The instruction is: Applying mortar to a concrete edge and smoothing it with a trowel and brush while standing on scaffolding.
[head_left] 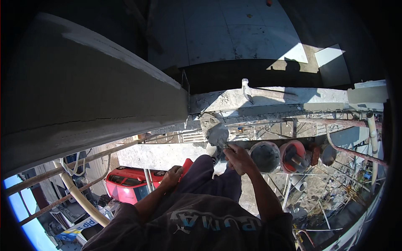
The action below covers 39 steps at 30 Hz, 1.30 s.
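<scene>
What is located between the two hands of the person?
In the head view, the person's own raised knee in dark trousers lies between the left hand and the right hand, which holds a trowel loaded with mortar.

Outdoor site, seen from height. Grey plastered wall point(83, 96) fills upper left, mostly in shade. Concrete ledge point(268, 98) crosses centre in hard sunlight. Rusty scaffold pipes point(356, 123) at right. Red car point(127, 184) on the street, lower left. Tiled floor point(226, 29) at top.

A hammer point(247, 90) lies on the mortar-streaked concrete ledge point(293, 98).
</scene>
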Available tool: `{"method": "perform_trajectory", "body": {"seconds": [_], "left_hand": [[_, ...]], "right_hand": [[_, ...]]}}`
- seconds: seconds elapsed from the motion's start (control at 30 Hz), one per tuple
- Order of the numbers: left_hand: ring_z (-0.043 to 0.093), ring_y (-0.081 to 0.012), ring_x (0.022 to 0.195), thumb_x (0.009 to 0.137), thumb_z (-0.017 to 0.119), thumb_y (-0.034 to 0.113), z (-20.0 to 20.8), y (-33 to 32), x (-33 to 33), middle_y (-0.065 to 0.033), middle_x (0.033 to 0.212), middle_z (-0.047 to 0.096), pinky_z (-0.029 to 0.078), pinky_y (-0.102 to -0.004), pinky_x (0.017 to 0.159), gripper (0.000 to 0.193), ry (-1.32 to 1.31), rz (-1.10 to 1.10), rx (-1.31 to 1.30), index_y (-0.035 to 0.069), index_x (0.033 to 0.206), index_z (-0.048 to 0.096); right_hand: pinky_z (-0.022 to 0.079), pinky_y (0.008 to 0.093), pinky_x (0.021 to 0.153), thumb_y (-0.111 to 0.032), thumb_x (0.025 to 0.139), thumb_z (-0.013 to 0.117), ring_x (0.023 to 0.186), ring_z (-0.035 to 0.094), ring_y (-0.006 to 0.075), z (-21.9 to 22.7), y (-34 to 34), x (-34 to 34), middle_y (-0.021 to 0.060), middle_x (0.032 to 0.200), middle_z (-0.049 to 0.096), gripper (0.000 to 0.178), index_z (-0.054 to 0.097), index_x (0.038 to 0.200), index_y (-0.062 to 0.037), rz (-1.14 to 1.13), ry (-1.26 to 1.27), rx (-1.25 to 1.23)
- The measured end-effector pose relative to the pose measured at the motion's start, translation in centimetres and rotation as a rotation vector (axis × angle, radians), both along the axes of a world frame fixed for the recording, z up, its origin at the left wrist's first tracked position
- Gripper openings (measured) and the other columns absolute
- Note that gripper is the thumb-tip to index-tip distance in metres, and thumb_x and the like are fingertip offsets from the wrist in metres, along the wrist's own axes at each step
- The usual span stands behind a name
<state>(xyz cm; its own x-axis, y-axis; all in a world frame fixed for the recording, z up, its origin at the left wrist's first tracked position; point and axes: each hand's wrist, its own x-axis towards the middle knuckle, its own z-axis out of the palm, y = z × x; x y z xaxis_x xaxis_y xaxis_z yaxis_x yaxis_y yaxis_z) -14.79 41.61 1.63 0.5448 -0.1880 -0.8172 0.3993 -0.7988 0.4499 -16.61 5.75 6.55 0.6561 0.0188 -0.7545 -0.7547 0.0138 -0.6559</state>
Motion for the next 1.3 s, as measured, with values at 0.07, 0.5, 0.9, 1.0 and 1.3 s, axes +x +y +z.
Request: {"method": "perform_trajectory", "body": {"seconds": [0.07, 0.5, 0.9, 1.0, 1.3], "left_hand": [[0.064, -0.0308, 0.108, 0.097, 0.050, 0.047, -0.1, 0.1, 0.0, -0.0196, 0.112, 0.068, 0.046, -0.0404, 0.094, 0.053, -0.009, 0.010, -0.008, 0.001, 0.121, 0.063], [0.064, -0.0318, 0.108, 0.098, 0.050, 0.043, -0.6, 0.8, 0.1, -0.0209, 0.111, 0.068, 0.047, -0.0411, 0.093, 0.050, -0.008, 0.028, 0.016, 0.001, 0.119, 0.064], [0.067, -0.0302, 0.101, 0.099, 0.050, 0.043, -0.1, 0.5, -0.3, -0.0199, 0.107, 0.069, 0.049, -0.0408, 0.089, 0.048, -0.063, -0.081, -0.021, 0.001, 0.118, 0.064], [0.067, -0.0295, 0.101, 0.099, 0.049, 0.045, -0.2, 0.1, -0.2, -0.0199, 0.107, 0.069, 0.049, -0.0405, 0.089, 0.050, 0.012, -0.026, 0.063, 0.001, 0.118, 0.064], [0.069, -0.0282, 0.096, 0.098, 0.051, 0.044, -0.6, 0.7, -0.2, -0.0192, 0.108, 0.070, 0.051, -0.0390, 0.087, 0.052, 0.015, 0.007, 0.037, -0.002, 0.119, 0.063]], "right_hand": [[0.048, 0.0315, 0.049, -0.031, 0.096, 0.056, 0.054, 0.059, 0.0131, -0.3, 0.5, 0.6, 0.0059, 0.070, 0.058, 0.035, 0.060, 0.107, 0.0014, 0.007, -0.011, 0.020], [0.051, 0.0479, 0.085, -0.036, 0.093, 0.050, 0.089, 0.068, 0.0422, 0.9, -0.7, 4.6, 0.0295, 0.096, 0.068, 0.049, 0.061, 0.115, 0.0057, 0.369, -0.020, -0.361], [0.048, 0.0376, 0.053, -0.032, 0.092, 0.057, 0.052, 0.060, 0.0182, -1.0, -10.2, 2.2, 0.0087, 0.064, 0.062, 0.034, 0.066, 0.101, -0.0009, 0.288, -0.004, -0.195], [0.048, 0.0335, 0.050, -0.031, 0.095, 0.056, 0.053, 0.059, 0.0159, -0.8, -11.6, 2.6, 0.0071, 0.069, 0.061, 0.031, 0.063, 0.099, -0.0011, 0.274, 0.008, -0.118], [0.049, 0.0305, 0.049, -0.031, 0.095, 0.056, 0.054, 0.058, 0.0140, 1.3, -15.1, 0.8, 0.0058, 0.071, 0.062, 0.030, 0.064, 0.096, -0.0019, 0.163, 0.097, -0.148]]}}
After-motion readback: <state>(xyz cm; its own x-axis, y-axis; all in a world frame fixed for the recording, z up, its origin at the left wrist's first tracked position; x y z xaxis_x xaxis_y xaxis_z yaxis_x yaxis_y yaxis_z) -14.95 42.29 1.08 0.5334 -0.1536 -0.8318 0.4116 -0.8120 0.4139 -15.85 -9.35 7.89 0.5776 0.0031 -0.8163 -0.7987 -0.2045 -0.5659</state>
